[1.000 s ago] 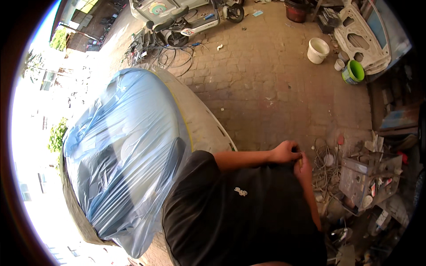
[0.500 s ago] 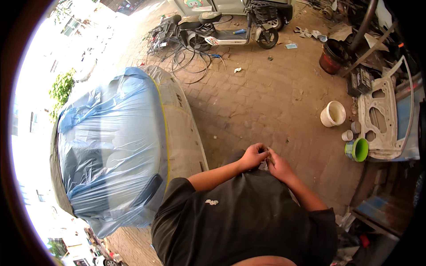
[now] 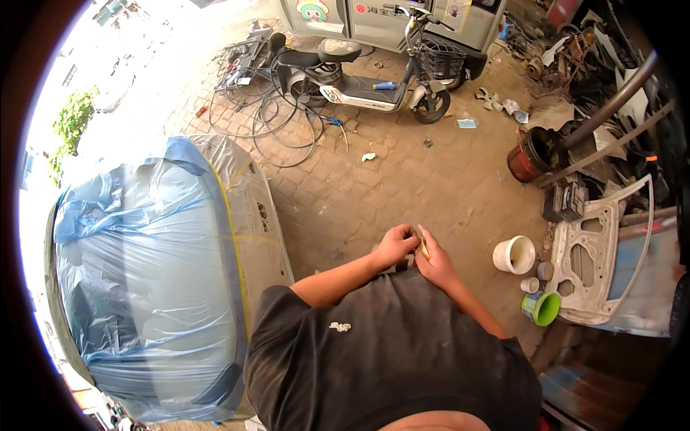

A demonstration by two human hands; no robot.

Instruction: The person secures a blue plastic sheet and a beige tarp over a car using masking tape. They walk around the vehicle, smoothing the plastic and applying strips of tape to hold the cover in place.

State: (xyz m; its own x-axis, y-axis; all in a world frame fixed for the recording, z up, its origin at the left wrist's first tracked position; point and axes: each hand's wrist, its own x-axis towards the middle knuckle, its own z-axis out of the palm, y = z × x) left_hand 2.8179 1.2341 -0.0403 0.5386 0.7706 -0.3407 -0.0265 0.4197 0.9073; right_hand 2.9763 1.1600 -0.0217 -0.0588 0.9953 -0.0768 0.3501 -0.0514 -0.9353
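Observation:
My two hands meet in front of my dark shirt, above the paved ground. My left hand (image 3: 397,245) is closed, its thumb and fingertips pinched together against the other hand. What it pinches, if anything, is too small to make out. In my right hand (image 3: 435,261) a small yellowish thing (image 3: 425,249) shows at the palm side, with the fingers bent around it and the index finger pointing up. Its kind cannot be told, since the fingers cover most of it.
On my left stands a car under blue plastic film (image 3: 154,251). Ahead are a parked scooter (image 3: 359,90) and looped hoses (image 3: 277,136). To the right are a white bucket (image 3: 514,255), a green bucket (image 3: 540,308), a bare door panel (image 3: 586,258) and a dark red bucket (image 3: 528,154).
The view has tilted upward and turned a little, so the surroundings sit lower in it. The yellowish thing now shows between my hands. My hands stay together in front of me.

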